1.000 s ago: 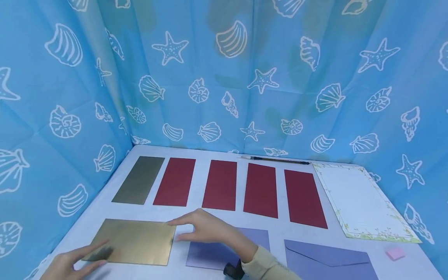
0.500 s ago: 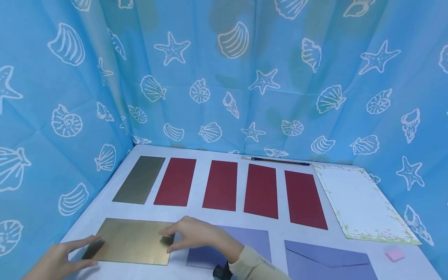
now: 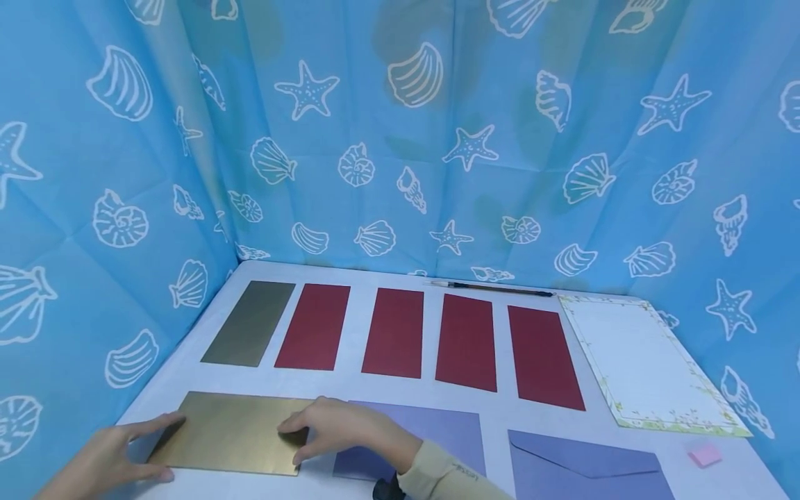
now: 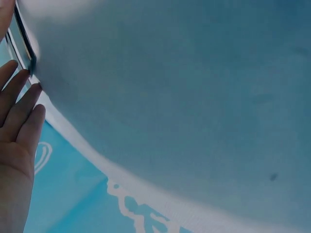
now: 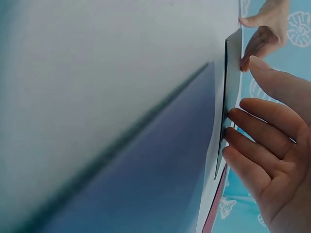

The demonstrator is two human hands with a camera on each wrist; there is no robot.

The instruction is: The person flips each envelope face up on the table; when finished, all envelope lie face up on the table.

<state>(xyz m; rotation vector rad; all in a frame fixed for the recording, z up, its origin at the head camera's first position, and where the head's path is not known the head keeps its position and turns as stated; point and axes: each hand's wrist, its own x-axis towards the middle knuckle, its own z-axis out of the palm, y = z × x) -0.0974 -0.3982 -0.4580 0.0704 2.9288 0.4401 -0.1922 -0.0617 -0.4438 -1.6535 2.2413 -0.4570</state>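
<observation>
A flat, shiny gold rectangle (image 3: 225, 432), like a card or envelope, lies at the front left of the white table. My left hand (image 3: 103, 455) is at its left end, thumb and index finger spread toward the corners. My right hand (image 3: 340, 427) reaches over the right end, fingertips on or close to the gold surface. In the right wrist view, fairly straight fingers (image 5: 250, 138) meet the edge of the thin rectangle (image 5: 234, 77), with the thumb standing apart. The left wrist view shows extended fingers (image 4: 22, 109) by its dark edge. A lavender envelope (image 3: 437, 427) lies partly under my right forearm.
Behind stand out a darker gold rectangle (image 3: 248, 323) and several red ones (image 3: 312, 326) in a row. A writing brush (image 3: 494, 286) lies at the back. Right are a bordered sheet (image 3: 646, 361), a pink block (image 3: 705, 454) and another lavender envelope (image 3: 594, 465). Blue curtains surround the table.
My right hand has moved left and slightly down, over the gold rectangle's right end. My left hand has drawn back left to its left end. The rectangle has stayed in place.
</observation>
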